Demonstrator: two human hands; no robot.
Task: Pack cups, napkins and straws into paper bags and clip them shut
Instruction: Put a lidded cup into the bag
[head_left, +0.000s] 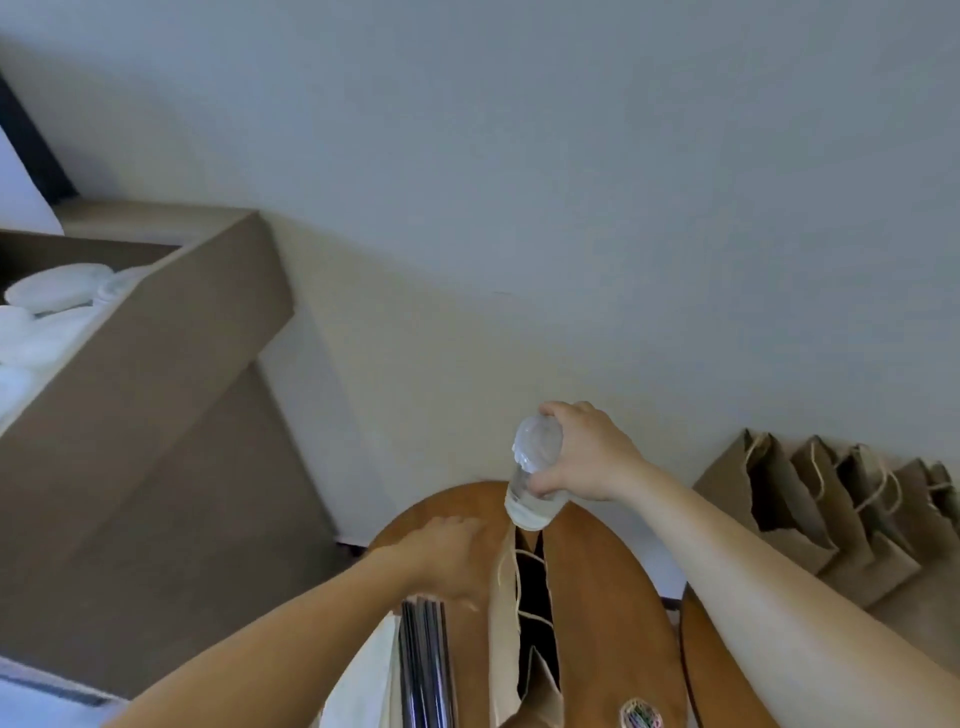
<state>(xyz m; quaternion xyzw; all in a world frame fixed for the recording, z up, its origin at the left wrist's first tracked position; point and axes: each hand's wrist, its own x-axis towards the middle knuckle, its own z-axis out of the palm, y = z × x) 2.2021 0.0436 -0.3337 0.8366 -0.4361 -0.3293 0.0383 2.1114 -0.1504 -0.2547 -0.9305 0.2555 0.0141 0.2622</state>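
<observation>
My right hand, arm stretched forward, wraps thumb and fingers round the clear cup, tilted just above the open paper bag. My left hand lies against the bag's left side, its grip too blurred to tell.

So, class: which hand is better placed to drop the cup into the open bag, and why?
The right hand: it grips the clear cup just above the open paper bag. The left hand rests by the bag's edge, holding nothing.

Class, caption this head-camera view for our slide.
Right hand holds a clear cup over the open paper bag; left hand rests beside it.
</observation>
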